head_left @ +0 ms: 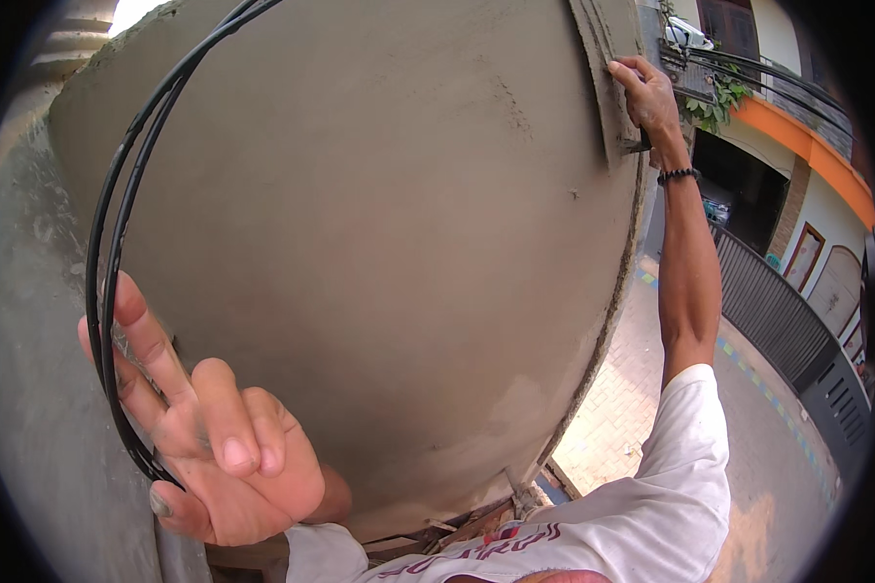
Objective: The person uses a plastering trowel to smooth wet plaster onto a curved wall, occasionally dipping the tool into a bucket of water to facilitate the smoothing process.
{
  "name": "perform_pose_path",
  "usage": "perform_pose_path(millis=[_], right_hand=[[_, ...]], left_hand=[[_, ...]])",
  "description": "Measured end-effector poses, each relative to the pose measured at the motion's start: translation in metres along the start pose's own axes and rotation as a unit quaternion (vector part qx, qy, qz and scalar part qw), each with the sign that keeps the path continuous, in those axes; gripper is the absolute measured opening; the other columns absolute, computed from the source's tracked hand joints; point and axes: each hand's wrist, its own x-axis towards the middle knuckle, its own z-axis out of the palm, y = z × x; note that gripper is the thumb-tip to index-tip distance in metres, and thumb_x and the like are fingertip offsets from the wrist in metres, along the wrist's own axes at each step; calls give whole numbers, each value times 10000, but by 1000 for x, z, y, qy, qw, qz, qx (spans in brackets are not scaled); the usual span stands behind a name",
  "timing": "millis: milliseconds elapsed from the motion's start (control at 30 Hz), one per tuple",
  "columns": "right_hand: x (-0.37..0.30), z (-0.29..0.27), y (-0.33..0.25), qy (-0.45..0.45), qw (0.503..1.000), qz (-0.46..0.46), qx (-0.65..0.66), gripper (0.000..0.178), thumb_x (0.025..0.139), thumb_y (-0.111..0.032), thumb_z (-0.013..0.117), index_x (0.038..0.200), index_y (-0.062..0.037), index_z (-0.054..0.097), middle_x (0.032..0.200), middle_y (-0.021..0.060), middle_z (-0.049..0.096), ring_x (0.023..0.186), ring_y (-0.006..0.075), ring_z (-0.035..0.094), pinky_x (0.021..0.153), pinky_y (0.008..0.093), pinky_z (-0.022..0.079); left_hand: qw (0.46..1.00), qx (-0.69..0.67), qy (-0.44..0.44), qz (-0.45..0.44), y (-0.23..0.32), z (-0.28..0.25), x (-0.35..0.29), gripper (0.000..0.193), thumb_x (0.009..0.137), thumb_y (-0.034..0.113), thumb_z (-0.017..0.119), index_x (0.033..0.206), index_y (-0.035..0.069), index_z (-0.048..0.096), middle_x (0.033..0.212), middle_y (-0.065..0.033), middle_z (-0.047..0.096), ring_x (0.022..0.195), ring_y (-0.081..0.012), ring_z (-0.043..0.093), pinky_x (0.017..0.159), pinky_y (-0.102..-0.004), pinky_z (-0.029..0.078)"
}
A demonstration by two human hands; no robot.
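Wet grey plaster covers the wall (379,243) in front of me. At its upper right edge, my right hand (647,97) is closed on a long, mortar-coated plastering float (598,83). Its blade lies along the wall's edge, and part of a dark handle shows below my fingers. At the lower left, my left hand (233,437) has its palm turned up and two fingers stretched out, the others curled. Two black cables (123,199) run between those fingers and down to the thumb, held in a loop off the wall.
A grey side wall (29,321) borders the plaster on the left. Wood scraps (457,525) lie at the wall's foot. To the right are a paved street (749,437), a dark metal gate (773,296), and a house with an orange band (802,146). More cables (778,73) cross there.
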Motion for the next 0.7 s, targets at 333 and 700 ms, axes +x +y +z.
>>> perform_pose_path(millis=[333, 700], right_hand=[[-284, 126, -83, -345, 934, -95, 0, 365, 849, -364, 674, 1052, -62, 645, 747, 152, 670, 645, 351, 648, 636, 419, 536], [58, -13, -50, 0, 985, 90, 150, 313, 903, -381, 633, 1005, -86, 664, 578, -53, 421, 432, 47, 399, 405, 221, 313]], left_hand=[[998, 48, 21, 46, -4, 9, 4, 876, 796, 85, 660, 1475, -64, 126, 1581, -179, 48, 813, -177, 496, 667, -265, 484], [999, 44, 17, 10, 1, 1, 5, 886, 817, 101, 664, 1487, -41, 102, 1590, -143, 12, 798, -174, 503, 637, -282, 494]])
